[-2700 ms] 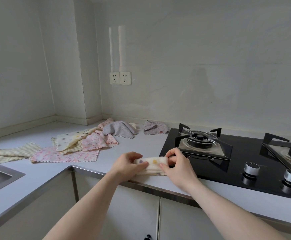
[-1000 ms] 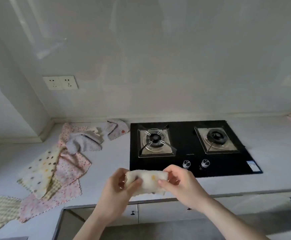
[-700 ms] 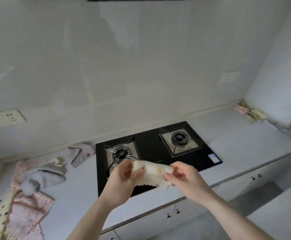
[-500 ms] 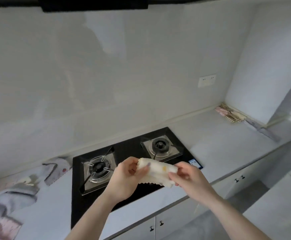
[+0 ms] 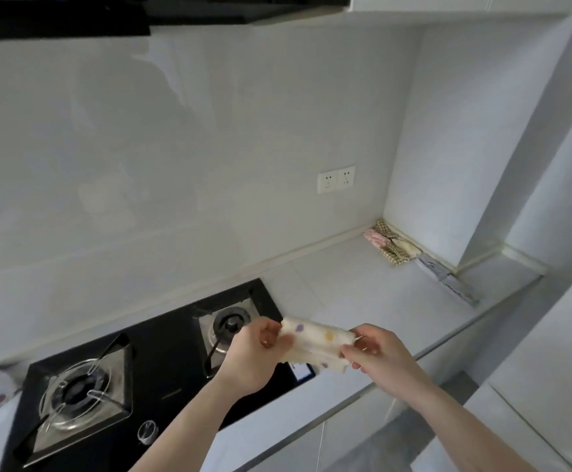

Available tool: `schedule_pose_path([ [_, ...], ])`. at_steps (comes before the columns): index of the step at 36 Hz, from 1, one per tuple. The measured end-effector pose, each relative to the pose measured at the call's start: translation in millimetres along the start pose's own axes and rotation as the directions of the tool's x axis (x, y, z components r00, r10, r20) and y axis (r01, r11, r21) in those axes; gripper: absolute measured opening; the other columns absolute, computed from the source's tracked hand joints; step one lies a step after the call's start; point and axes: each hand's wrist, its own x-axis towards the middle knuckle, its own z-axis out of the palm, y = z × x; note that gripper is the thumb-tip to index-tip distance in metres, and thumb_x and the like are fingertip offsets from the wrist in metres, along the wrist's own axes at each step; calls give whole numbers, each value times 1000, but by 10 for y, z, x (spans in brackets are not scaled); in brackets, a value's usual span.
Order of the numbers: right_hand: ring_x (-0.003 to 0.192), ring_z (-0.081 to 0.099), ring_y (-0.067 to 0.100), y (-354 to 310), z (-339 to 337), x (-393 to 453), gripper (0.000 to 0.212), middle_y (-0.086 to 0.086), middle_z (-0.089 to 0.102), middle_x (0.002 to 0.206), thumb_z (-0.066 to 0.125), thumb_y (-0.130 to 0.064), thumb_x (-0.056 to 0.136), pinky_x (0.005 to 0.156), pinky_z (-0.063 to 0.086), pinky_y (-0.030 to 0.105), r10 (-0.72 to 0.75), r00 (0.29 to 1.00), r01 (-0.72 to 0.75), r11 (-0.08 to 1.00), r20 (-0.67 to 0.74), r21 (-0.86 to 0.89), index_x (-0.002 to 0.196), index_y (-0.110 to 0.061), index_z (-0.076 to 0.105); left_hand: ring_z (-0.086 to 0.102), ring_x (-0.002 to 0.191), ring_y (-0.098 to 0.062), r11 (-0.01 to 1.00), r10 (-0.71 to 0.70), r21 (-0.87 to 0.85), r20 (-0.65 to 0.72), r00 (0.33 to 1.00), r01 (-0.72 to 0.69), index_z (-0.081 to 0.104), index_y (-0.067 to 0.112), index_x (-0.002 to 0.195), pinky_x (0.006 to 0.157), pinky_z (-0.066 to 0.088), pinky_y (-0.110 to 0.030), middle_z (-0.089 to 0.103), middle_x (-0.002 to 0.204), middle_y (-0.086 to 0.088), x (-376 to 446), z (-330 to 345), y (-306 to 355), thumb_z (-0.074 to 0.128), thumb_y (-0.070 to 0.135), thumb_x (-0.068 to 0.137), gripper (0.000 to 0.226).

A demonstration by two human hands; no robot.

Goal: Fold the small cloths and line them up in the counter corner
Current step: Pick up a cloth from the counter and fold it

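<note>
Both hands, left (image 5: pixel 257 352) and right (image 5: pixel 376 352), pinch a folded dotted cloth (image 5: pixel 315 344) (grip clamped at each end); a row of folded cloths (image 5: pixel 392 243) already lines the counter (image 5: pixel 346 284) corner, this one not yet placed.

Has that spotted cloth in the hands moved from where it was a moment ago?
Yes. The folded spotted cloth went rightward: from left of the stove to over its right edge.

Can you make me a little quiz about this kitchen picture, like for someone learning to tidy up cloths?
1. True or false: the spotted cloth lies flat on the counter.
2. Which hands hold it? A) left hand only B) right hand only C) both
3. Fill in: the folded cloths wait in the counter's far ____.

Key: 1 false, it's held up in the air. 2 C. 3 corner.
</note>
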Motion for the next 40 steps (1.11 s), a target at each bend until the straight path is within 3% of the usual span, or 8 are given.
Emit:
schedule_pose_path([
  [5,77,72,12,98,-188,340,10,-10,76,84,73,-26,88,80,57,32,54,998,-54,998,-11,13,97,-23,70,69,80,-16,997,-21,79,14,1000,20,66,27,92,80,57,-35,73,86,0,470,121,109,70,46,89,19],
  [10,75,73,12,155,-311,697,11,-8,76,84,73,-25,88,74,57,28,84,995,-81,995,-47,57,98,-20,69,67,65,-11,998,-11,63,81,997,6,66,21,88,75,57,-40,73,81,-5,947,169,200,70,44,90,24],
  [16,71,73,15,352,-473,1064,6,-2,76,78,71,-17,89,68,55,27,151,981,-138,984,-118,116,94,-15,70,69,65,-7,998,-3,70,160,987,-8,64,23,95,62,52,-25,73,85,1,1405,357,266,66,34,95,12],
  [20,63,70,13,577,-582,1341,7,2,74,71,70,-13,88,62,54,27,250,956,-219,957,-156,190,93,-10,71,70,68,-8,997,-47,65,169,985,36,66,24,97,62,51,-23,73,92,3,1637,441,269,62,25,95,4],
  [25,60,69,14,947,-765,1811,10,2,75,69,74,-14,87,59,53,25,359,913,-297,911,-194,288,96,-11,70,72,76,-7,987,-103,136,162,981,81,64,27,100,58,47,-16,73,95,6,1961,505,295,63,31,96,6],
  [31,73,69,19,1540,-1133,2348,13,14,72,89,72,-12,89,64,56,28,539,824,-417,786,-176,456,100,-5,69,70,85,-13,963,-131,253,149,980,90,62,32,102,73,55,-25,69,100,9,2361,656,341,65,38,94,10],
  [36,68,64,18,2005,-1555,2797,9,13,70,82,70,-7,88,55,54,27,690,702,-495,652,-178,574,93,0,67,69,87,-12,957,-148,265,110,983,115,63,32,101,71,53,-23,68,100,10,2671,884,444,65,37,94,9],
  [40,68,62,21,2329,-1820,3153,8,15,68,75,69,-5,87,64,56,32,724,651,-531,649,-227,545,86,3,67,69,84,-14,956,-175,251,78,982,150,64,31,98,63,47,-17,70,99,8,2864,1074,495,67,35,94,6],
])
